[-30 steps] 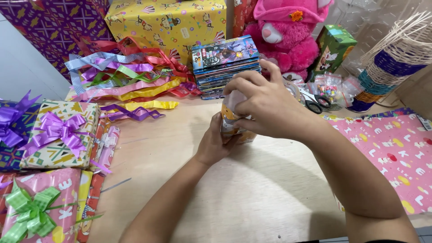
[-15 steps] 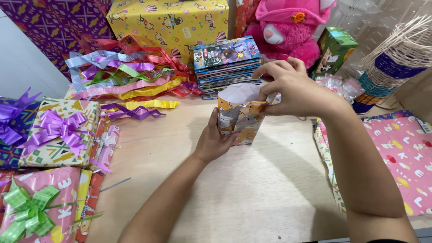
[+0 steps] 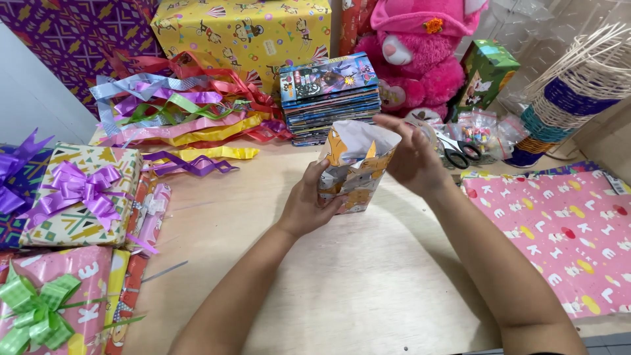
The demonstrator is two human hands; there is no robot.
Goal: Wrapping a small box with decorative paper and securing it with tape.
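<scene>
While standing upright at mid-table (image 3: 368, 289), the parcel (image 3: 355, 172) shows orange-patterned wrap with its top end open. Left hand (image 3: 309, 205) grips its lower left side, fingers curled round it. Right hand (image 3: 414, 158) touches the top right edge, fingers spread, clasping nothing. Behind: 1 book stack (image 3: 328, 92), ribbons (image 3: 177, 115), scissors (image 3: 457, 152).

Pink teddy bear (image 3: 414, 59), ribbons (image 3: 177, 112), scissors (image 3: 457, 152)

Yellow wrapped box (image 3: 243, 33) at back, bowed gift (image 3: 82, 197) (purple ribbon) left.
</scene>
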